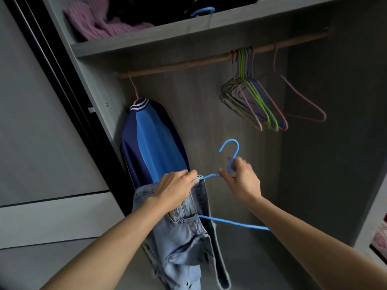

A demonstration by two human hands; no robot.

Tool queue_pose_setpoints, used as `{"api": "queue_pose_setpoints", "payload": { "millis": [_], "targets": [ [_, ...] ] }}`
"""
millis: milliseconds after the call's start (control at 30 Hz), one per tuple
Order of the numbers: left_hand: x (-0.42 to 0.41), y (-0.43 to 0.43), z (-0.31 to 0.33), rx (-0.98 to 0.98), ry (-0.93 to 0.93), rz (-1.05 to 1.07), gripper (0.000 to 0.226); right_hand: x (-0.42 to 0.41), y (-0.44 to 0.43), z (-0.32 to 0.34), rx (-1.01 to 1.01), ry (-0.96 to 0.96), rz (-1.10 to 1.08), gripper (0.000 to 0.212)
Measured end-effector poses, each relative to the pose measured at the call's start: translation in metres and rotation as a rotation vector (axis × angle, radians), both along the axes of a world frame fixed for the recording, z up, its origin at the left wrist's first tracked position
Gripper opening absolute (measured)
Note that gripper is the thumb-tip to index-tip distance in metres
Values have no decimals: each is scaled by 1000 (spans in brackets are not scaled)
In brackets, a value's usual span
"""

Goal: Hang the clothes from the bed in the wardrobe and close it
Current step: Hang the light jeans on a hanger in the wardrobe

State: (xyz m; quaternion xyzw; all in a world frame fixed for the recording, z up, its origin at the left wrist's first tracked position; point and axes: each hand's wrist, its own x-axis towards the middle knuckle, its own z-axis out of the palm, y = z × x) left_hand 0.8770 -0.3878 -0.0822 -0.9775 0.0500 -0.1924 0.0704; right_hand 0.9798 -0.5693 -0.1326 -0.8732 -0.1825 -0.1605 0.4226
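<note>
**Two hands, one loaded hanger: slip risk below the rod**

One garment is in hand. The jeans [182, 237] hang from the blue hanger [230, 221], well below the rod [209, 59] and under its middle span.

Hold:
- Left hand [176, 189]: fingers curled round the waistband where it meets the hanger's shoulder.
- Right hand [240, 181]: fingers pinch the hanger's neck just under the hook.

Hazards, as judged:
- The denim sits bunched toward one end of the hanger. If the left hand releases, the hanger probably tips and the jeans slide off.
- The hook is narrow. A tilted approach may miss the rod.
- The blue jacket [150, 143] hangs from the rod's left end, with the empty hangers [257, 101] bunched toward its right. Drifting either way risks a snag.

Garment: pale, faded denim, folded lengthwise. A pocket and seams show. It looks limp and heavy for a wire hanger.
</note>
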Motion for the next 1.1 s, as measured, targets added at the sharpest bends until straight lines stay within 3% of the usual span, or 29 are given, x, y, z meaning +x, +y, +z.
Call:
{"api": "queue_pose_setpoints", "payload": {
  "millis": [67, 133, 200, 333, 400, 467, 600, 667, 767, 900, 967, 1100],
  "targets": [
    [3, 3, 0, -62, -58, 30, 23, -5, -8, -2, 3, -272, -43, 40],
    [4, 8, 5, -132, -100, 63, 23, -17, -15, -11, 68, -413, 31, 23],
    [5, 9, 12, -182, -138, 87, 24, -31, -16, -31, -22, -261, 148, 17],
    [4, 7, 30, -230, -217, 50, 26, -28, -10, -82, -292, 197, 101, 42],
    [-1, 12, 39, -241, -266, 11, 24, -14, -12, -90, -307, 294, -21, 49],
    [-7, 22, 47, -241, -314, -6, 25, 1, -15, -90, -338, 313, -34, 32],
    [-17, 46, 50, -260, -381, 8, 33, 17, -19, -83, -139, 575, 261, 19],
    [-23, 53, 48, -267, -387, 5, 37, 25, -16, -83, -127, 566, 224, 23],
    [-28, 58, 46, -258, -413, -1, 41, 26, -9, -76, -297, 406, -15, 47],
    [-31, 71, 42, -246, -435, 44, 43, 30, -8, -65, -414, 214, -81, 26],
    [-34, 86, 34, -215, -430, 79, 43, 41, -13, -56, -320, 193, -95, 18],
    [-43, 106, 7, -194, -406, 88, 41, 60, -12, -31, 203, 419, -90, 16]
  ]
}}
